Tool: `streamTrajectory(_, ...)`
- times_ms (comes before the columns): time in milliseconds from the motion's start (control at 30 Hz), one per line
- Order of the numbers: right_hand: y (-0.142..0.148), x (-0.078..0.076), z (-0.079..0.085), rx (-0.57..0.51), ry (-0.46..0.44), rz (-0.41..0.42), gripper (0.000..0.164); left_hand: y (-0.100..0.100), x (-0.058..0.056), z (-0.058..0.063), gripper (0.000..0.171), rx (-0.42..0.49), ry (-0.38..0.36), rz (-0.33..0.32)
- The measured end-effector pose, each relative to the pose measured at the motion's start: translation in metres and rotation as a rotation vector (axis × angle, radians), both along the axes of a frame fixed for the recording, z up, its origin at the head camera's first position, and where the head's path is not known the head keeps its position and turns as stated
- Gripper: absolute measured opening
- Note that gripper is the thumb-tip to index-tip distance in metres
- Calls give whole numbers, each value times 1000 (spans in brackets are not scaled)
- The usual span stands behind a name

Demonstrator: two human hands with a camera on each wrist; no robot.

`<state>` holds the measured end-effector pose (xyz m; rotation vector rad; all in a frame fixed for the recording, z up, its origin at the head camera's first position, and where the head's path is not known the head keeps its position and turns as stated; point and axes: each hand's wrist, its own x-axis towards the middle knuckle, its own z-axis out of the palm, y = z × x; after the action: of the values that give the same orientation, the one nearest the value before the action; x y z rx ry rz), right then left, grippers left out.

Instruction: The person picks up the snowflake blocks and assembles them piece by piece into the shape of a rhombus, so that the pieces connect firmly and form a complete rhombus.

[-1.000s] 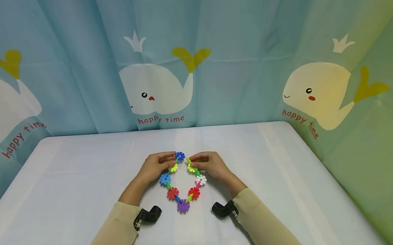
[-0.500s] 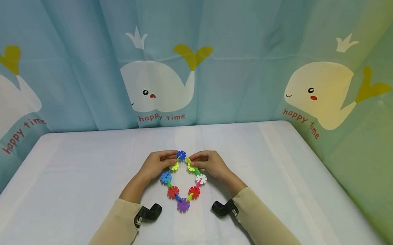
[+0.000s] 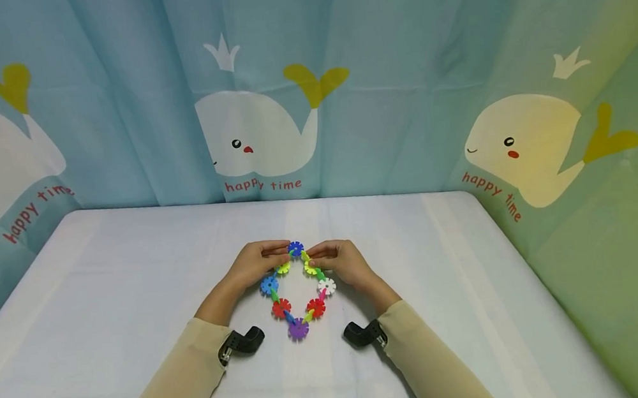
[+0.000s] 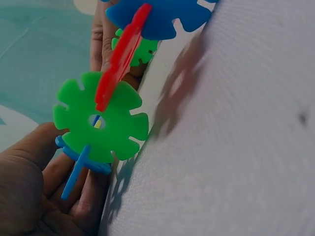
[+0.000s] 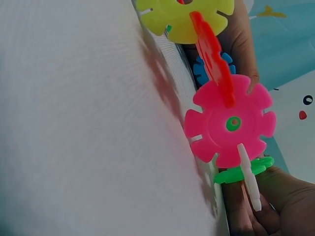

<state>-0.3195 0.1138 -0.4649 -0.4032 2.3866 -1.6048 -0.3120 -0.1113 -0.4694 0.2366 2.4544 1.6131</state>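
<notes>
A loop of notched plastic snowflake discs, slotted edge to edge, lies between the hands in the head view, with a purple disc (image 3: 298, 329) nearest me. At its far end my left hand (image 3: 250, 264) pinches the chain by the dark blue disc (image 3: 295, 248). Opposite, my right hand (image 3: 345, 262) pinches a yellow disc (image 3: 310, 268), its fingertips close to the dark blue one. The left wrist view shows a green disc (image 4: 118, 132) joined to a red disc (image 4: 120, 61). In the right wrist view, a pink disc (image 5: 211, 118) joins red and white (image 5: 248, 177) ones. Fingers partly hide the far joint.
A white cloth-covered table (image 3: 132, 294) bears the loop. Behind it hangs a blue-green curtain (image 3: 396, 38) printed with whales. Each sleeve carries a black wrist camera (image 3: 246, 340) facing the loop.
The left hand has shifted slightly right with the dark blue disc, narrowing the gap to the yellow disc at the right hand. The whole view has tilted a little.
</notes>
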Motion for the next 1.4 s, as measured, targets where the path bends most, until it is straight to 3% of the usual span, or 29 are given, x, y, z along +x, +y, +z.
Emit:
streamTrajectory(300, 3, -6, 0, 56, 16, 1, 40, 2, -1, 3, 43, -17, 13, -23)
streamTrajectory(633, 4, -8, 4, 137, 62, 112, 42, 1, 1, 1, 41, -52, 15, -14)
streamTrajectory(933, 5, -16, 2, 182, 37, 158, 46, 1, 3, 0, 40, -81, 22, -32)
streamTrajectory(1400, 4, -18, 7, 174, 54, 172, 41, -1, -1, -2, 39, -69, 32, -80)
